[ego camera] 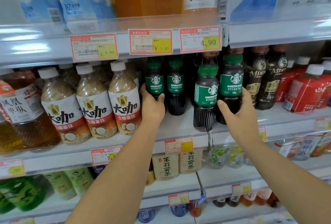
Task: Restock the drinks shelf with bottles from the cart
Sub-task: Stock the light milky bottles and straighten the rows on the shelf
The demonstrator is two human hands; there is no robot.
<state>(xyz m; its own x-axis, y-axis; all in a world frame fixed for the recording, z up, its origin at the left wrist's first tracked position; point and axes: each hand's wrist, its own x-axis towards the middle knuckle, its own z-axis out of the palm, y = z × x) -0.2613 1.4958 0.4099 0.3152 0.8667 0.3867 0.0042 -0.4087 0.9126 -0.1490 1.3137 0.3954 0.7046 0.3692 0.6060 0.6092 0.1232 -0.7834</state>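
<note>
1. While both hands are up at the middle shelf (179, 121) in the centre of the frame, we treat this as the placing step. The left hand (152, 106) is wrapped round the lower body of the leftmost Americano bottle (155, 82). The right hand (239, 116) is curled round the rightmost Americano bottle (232, 84).
2. We would seat each base flat on the shelf before loosening the fingers. Both hands cover the bases, so we cannot tell whether they are down yet.
3. We should mind the front Americano bottle (206, 96), which stands at the shelf lip right against the right-hand bottle. A sideways nudge could tip it over the edge, so we push straight back.
4. We turn the green labels to face forward, matching the second Americano bottle (176, 87).
5. We hold the left wrist clear of the latte bottles (123, 102) just beside it.
6. We note that the cart is out of view.
</note>
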